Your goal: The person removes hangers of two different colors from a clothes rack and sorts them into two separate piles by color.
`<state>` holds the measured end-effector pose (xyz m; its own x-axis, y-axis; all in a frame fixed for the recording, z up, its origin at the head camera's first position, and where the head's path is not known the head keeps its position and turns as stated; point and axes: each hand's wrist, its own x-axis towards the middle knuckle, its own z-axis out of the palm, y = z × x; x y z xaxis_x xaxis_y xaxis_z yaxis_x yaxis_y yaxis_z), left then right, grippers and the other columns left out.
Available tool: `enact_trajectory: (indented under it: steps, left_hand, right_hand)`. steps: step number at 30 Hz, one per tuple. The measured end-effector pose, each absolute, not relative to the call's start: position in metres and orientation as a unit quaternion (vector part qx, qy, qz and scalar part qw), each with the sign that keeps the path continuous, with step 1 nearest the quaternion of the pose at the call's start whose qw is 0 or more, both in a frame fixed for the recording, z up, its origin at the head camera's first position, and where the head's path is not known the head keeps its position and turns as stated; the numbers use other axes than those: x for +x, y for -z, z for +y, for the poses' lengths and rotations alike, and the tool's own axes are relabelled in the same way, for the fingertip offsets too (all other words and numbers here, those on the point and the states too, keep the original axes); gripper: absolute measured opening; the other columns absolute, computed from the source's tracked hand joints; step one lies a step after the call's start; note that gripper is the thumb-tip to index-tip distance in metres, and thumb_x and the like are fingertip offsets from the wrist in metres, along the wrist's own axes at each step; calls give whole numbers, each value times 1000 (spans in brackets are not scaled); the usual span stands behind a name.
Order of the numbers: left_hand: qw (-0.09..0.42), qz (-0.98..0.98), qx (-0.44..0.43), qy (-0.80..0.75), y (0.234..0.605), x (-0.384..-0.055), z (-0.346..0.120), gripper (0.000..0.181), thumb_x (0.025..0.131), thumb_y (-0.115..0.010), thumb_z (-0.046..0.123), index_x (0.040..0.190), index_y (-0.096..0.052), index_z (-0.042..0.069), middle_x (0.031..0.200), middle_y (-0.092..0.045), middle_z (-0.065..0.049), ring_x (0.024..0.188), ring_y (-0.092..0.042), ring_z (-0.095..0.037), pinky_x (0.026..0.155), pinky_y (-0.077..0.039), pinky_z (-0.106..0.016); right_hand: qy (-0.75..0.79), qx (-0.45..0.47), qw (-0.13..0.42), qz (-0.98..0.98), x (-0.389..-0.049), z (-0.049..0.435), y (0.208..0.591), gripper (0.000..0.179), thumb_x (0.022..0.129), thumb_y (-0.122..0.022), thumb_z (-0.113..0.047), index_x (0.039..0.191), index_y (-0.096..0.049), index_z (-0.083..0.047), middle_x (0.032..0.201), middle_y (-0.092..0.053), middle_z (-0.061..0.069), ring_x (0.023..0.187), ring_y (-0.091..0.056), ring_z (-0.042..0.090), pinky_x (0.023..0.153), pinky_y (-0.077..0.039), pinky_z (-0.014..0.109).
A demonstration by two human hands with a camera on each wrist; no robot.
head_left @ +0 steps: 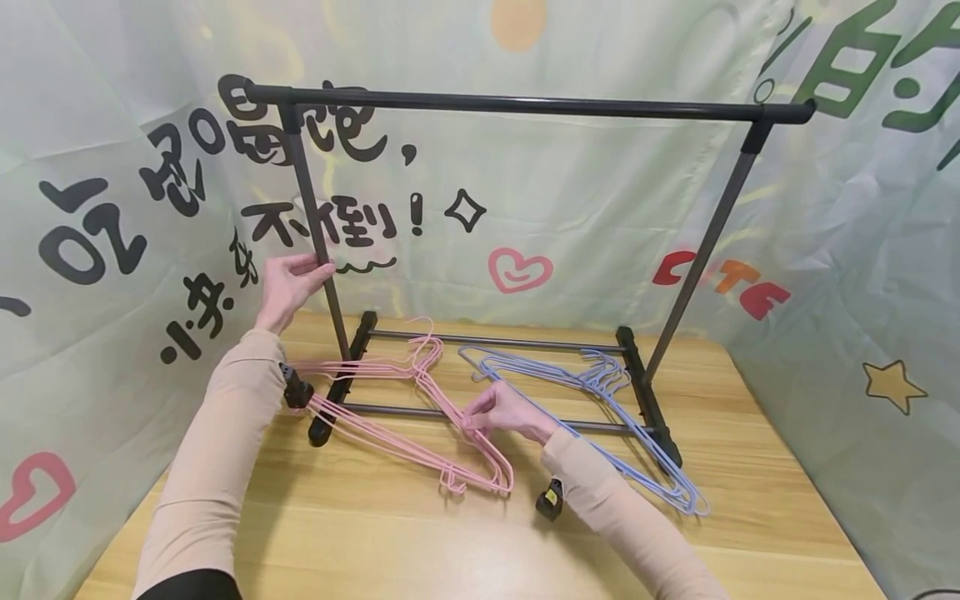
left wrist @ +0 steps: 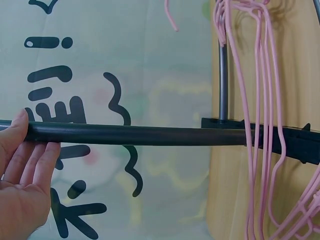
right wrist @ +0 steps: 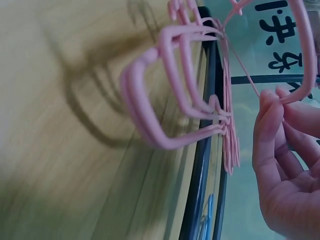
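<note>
A black garment rack [head_left: 525, 105] stands on the table, its top bar running across the head view. My left hand [head_left: 288, 287] holds the rack's left upright post [left wrist: 140, 134], thumb on one side and fingers on the other. Several pink hangers [head_left: 390, 442] lie over the left part of the rack's base, their bars overlapping. Between thumb and fingertips, my right hand [head_left: 506, 412] pinches a pink hanger [right wrist: 307, 50] by its bar, which rises close to the right wrist camera.
Several blue hangers [head_left: 645, 442] lie over the right side of the rack's base, near my right forearm. The wooden table [head_left: 360, 533] extends in front. Printed cloth [head_left: 585, 192] hangs behind the rack and along both sides.
</note>
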<state>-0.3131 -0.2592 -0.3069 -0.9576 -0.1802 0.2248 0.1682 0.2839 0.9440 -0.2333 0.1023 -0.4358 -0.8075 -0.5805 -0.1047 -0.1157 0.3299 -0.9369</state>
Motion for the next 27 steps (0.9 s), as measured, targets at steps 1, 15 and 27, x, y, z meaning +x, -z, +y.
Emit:
enact_trajectory:
  steps: [1, 15, 27]
  left_hand:
    - [145, -788, 5, 598, 307, -313, -259, 48, 91, -75, 15, 131, -61, -7, 96, -76, 14, 76, -65, 12, 77, -56, -6]
    - [142, -785, 6, 604, 307, -312, -259, 48, 92, -74, 14, 132, -60, -8, 91, -75, 19, 75, -66, 12, 77, -57, -7]
    - [141, -780, 10, 609, 306, -312, -257, 47, 92, -73, 11, 133, -60, -8, 83, -72, 24, 76, -66, 11, 81, -58, -10]
  right_hand:
    - [523, -228, 207, 795, -234, 102, 436, 16, 87, -72, 4, 99, -72, 15, 86, -75, 26, 54, -62, 4, 55, -60, 25]
    - [440, -263, 166, 842, -234, 102, 439, 10, 84, -76, 2, 90, -75, 10, 79, -75, 23, 48, -60, 3, 57, -64, 43]
    - [404, -263, 149, 863, -234, 102, 446, 7, 83, -79, -3, 83, -76, 4, 72, -75, 17, 48, -62, 7, 53, -63, 37]
